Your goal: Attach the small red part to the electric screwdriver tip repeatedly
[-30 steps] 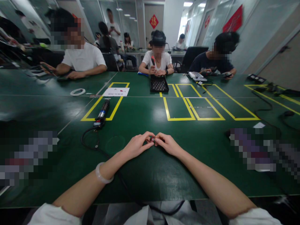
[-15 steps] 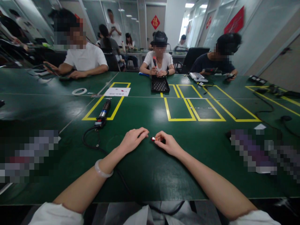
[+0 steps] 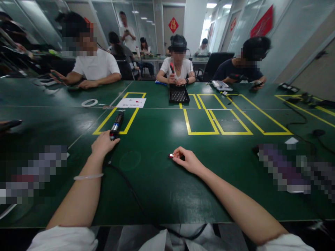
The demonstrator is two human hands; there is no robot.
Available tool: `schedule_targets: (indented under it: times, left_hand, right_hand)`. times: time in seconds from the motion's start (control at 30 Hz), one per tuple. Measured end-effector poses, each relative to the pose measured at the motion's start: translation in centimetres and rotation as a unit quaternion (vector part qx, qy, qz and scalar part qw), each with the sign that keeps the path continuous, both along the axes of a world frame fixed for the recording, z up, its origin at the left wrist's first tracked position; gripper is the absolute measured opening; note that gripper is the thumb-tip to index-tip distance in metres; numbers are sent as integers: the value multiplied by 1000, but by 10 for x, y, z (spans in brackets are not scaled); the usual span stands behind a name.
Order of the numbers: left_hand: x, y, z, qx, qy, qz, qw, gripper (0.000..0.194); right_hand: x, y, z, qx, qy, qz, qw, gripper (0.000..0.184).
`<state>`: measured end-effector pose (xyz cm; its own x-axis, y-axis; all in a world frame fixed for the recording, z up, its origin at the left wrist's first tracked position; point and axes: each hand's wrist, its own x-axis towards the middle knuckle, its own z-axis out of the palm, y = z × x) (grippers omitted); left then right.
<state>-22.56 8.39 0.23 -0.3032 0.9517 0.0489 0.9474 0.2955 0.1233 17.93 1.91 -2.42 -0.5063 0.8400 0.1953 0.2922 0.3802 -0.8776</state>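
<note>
Sat at a green table [image 3: 209, 202]. Faced a person [image 3: 182, 69] across it at twelve o'clock. Had at eleven a yellow outline [image 3: 131, 120]; at twelve, before that person, a black tray [image 3: 179, 101]; at eleven again, a white sheet [image 3: 131, 102] over the outline's far part, then a dark, corded tool [image 3: 117, 122] across its near edge. Laid left hand [image 3: 105, 143] at the tool's near end, with thumb and fingers about it; could not tell whether gripping or only touching. Pinched in right hand [image 3: 187, 161], near at twelve, a small red part [image 3: 171, 156].
</note>
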Motion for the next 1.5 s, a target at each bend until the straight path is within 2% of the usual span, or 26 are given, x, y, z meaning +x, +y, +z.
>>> schedule_targets:
  times: [0.17,0.4,0.73,0.9,1.13,1.3,1.5]
  left_hand:
    - [13,0,2,15,11,-6,1000,64]
    - [60,-9,2,13,31,-41,999,66]
    - [161,-48,3,47,33,-236,970,58]
    - [195,-66,0,68,2,-326,943,54]
    - [210,-78,-5,74,-20,-356,931,58]
    - [210,-78,-5,74,-31,-357,931,58]
    - [211,-78,-5,78,-26,-358,930,59]
  right_hand:
    - [-1,1,-2,3,-2,2,1000,13]
    - [-6,2,-5,8,-4,0,1000,13]
    - [-6,4,-6,50,-48,-29,997,11]
    - [-5,6,-7,92,-91,-59,990,8]
    - [-6,8,-8,132,-172,-77,973,10]
    - [-7,9,-9,116,-136,-74,981,16]
    - [-4,6,-10,116,-84,-39,989,8]
